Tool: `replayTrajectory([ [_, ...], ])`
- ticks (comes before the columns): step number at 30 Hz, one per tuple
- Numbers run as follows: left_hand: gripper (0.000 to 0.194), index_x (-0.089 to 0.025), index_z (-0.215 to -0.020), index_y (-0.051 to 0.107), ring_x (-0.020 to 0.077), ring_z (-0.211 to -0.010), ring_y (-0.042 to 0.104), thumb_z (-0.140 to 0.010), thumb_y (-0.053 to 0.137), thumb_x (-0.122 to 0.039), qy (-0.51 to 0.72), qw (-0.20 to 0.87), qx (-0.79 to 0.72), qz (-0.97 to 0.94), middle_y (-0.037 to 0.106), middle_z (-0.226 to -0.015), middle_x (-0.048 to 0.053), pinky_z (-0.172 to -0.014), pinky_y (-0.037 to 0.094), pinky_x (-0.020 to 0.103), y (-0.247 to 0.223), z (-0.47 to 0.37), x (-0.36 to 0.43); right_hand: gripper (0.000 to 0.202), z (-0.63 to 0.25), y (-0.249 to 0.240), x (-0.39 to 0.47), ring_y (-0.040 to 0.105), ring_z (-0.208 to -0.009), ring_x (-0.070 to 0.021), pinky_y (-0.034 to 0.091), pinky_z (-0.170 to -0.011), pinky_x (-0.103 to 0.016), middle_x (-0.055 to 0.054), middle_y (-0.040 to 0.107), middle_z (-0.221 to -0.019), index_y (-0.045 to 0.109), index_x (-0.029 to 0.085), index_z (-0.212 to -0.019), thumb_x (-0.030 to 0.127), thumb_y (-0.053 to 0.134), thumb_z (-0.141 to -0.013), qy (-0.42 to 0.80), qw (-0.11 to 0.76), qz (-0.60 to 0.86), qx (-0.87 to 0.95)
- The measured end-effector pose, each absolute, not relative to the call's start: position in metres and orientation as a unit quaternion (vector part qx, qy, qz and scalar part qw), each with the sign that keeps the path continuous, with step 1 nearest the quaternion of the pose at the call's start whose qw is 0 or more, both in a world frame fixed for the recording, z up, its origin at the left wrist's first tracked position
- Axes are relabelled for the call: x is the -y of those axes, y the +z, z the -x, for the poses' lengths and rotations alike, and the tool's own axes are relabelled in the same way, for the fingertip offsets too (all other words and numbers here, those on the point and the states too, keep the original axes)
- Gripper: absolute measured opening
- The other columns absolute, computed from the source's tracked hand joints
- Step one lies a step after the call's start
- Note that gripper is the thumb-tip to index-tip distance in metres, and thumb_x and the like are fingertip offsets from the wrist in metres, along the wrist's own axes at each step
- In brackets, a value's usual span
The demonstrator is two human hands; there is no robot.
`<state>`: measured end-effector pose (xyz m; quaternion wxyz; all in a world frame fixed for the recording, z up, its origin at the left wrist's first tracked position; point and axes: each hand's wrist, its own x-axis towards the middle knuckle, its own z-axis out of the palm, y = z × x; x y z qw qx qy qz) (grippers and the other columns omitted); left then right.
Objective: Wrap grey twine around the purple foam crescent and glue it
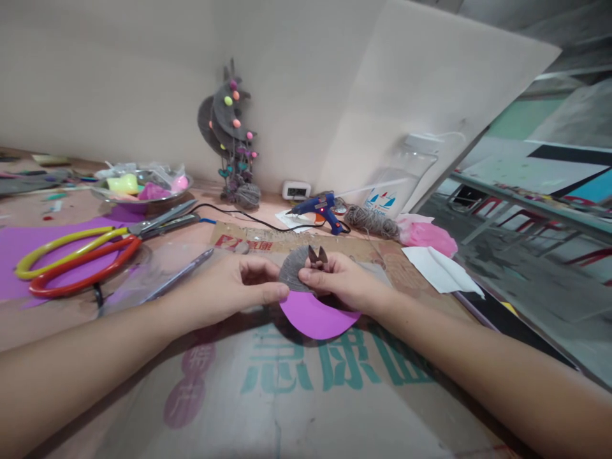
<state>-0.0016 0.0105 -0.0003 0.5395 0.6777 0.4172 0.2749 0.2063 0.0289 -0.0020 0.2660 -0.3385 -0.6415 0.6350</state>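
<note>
Over printed cardboard (282,414) on the worktop (19,322), curved purple paper (319,320) shows below a grey disc (292,271); the left hand (234,280) has fingers pinching the disc's left edge; the right hand's (347,284) pinch its right side, beside a brown pointed piece (317,255); beyond is a blue glue gun (321,206).

plain pale partition (306,38) at twelve o'clock, soft light brightening it toward one, green wall patch (530,121) at two, long table (526,205), blurred red stools (593,256) and grey floor (549,293) at three
</note>
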Motion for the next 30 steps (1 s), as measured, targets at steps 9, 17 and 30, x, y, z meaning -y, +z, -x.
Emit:
replayTrajectory([
  [9, 0.020, -0.019, -0.071, 0.062, 0.0086, -0.051, 0.045, -0.073, 0.062, -0.038, 0.276, 0.536, -0.417, -0.681, 0.056, -0.060, -0.004, -0.047, 0.031, 0.019, -0.004, 0.001, -0.010, 0.031, -0.207, -0.001, -0.031, 0.033, -0.049, -0.0051, 0.025, -0.047, -0.020, 0.006, 0.039, -0.060, 0.049, 0.015, -0.075, 0.043, 0.062, -0.077, 0.606, 0.246, 0.332, 0.680],
  [17, 0.023, -0.017, -0.069, 0.058, 0.0068, -0.046, 0.042, -0.075, 0.058, -0.040, 0.325, 0.522, -0.473, -0.631, 0.052, -0.056, -0.005, -0.044, 0.027, 0.019, -0.002, -0.001, -0.013, 0.025, -0.211, 0.011, -0.028, 0.051, -0.079, -0.0148, 0.040, -0.071, -0.029, -0.004, 0.054, -0.088, 0.048, 0.018, -0.107, 0.036, 0.040, -0.092, 0.166, 0.389, 0.409, 0.808],
  [30, 0.021, -0.017, -0.073, 0.061, 0.0063, -0.045, 0.038, -0.077, 0.056, -0.037, 0.344, 0.494, -0.450, -0.659, 0.053, -0.059, -0.004, -0.042, 0.025, 0.018, -0.003, 0.001, -0.014, 0.028, -0.209, 0.011, -0.015, 0.057, -0.084, -0.0196, 0.046, -0.072, -0.032, -0.010, 0.062, -0.095, 0.053, 0.015, -0.114, 0.027, 0.042, -0.092, -0.078, 0.267, 0.332, 0.901],
])
